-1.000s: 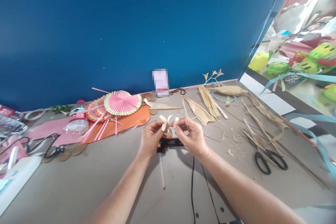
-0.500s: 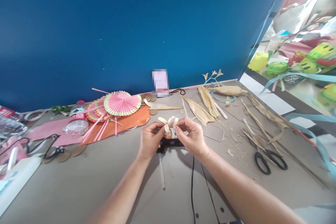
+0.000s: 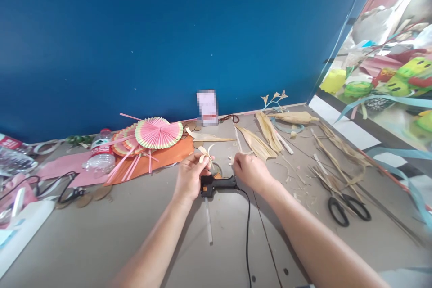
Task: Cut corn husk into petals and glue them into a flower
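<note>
While the left hand (image 3: 189, 179) pinches a small straw flower (image 3: 205, 154) by its base, petals fanning up and away from the fingertips, the black glue gun (image 3: 218, 184) lies flat on the table just below it, touching the hand's heel. Gun's long axis runs left-right, nozzle end under the left hand, cord (image 3: 249, 229) trailing off the right end toward the camera. Right hand (image 3: 249, 171) sits just right of the glue gun, above its cord end, fingers curled down toward the table; looks empty or maybe nipping a tiny scrap, too small to tell. Both hands about equally near the gun; right is closer to the handle end. A clear glue stick (image 3: 208, 220) lies just below the gun, pointing toward the camera.

Surface: grey-tan table (image 3: 101, 234), littered. Right of the gun: dried husk strips (image 3: 266, 137), black scissors (image 3: 347, 209). Left of it: orange paper (image 3: 168, 155), pink paper fans (image 3: 158, 132), water bottle (image 3: 100, 155). Behind: blue wall (image 3: 168, 31).
</note>
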{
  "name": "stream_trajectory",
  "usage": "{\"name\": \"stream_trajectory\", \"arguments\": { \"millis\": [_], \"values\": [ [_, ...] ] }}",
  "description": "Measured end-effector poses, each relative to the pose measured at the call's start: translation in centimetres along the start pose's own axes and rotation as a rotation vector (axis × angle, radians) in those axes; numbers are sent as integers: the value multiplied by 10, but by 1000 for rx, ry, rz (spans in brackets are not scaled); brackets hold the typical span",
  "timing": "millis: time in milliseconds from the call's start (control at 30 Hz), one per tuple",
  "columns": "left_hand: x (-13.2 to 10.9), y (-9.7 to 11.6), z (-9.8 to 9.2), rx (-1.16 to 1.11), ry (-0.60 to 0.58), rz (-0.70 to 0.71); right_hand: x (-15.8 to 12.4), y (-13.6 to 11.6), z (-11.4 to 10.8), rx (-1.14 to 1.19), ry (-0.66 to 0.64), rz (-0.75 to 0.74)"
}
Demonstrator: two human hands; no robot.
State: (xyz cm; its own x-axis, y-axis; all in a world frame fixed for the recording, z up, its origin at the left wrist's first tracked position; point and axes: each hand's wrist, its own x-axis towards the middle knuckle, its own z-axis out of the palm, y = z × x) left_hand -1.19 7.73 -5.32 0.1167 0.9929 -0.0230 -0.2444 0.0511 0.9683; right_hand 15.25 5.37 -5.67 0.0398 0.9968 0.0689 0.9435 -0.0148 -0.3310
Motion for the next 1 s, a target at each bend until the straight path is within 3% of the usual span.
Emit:
{"name": "stream_trajectory", "arguments": {
  "millis": [167,267,400,567,700,800,900,1000],
  "values": [
    [4,4,-4,-34,79,10,1,4,1,-71,-65,64],
    [8,7,-9,-62,122,-2,0,6,-6,1,12,41],
    [13,7,-15,-78,155,2,-8,-4,-11,174,149,-196],
    [15,3,-18,-84,175,17,-22,-24,-4,121,-22,-440],
    [15,2,-18,-91,173,20,-26,-29,2,-8,-101,-442],
    [17,2,-18,-108,197,9,-24,-25,1,25,-113,-430],
    [18,3,-19,-140,250,-20,-16,-15,-4,225,-21,-306],
    [19,4,-19,-174,283,-65,-9,-7,-8,642,74,-206]
  ]
}}
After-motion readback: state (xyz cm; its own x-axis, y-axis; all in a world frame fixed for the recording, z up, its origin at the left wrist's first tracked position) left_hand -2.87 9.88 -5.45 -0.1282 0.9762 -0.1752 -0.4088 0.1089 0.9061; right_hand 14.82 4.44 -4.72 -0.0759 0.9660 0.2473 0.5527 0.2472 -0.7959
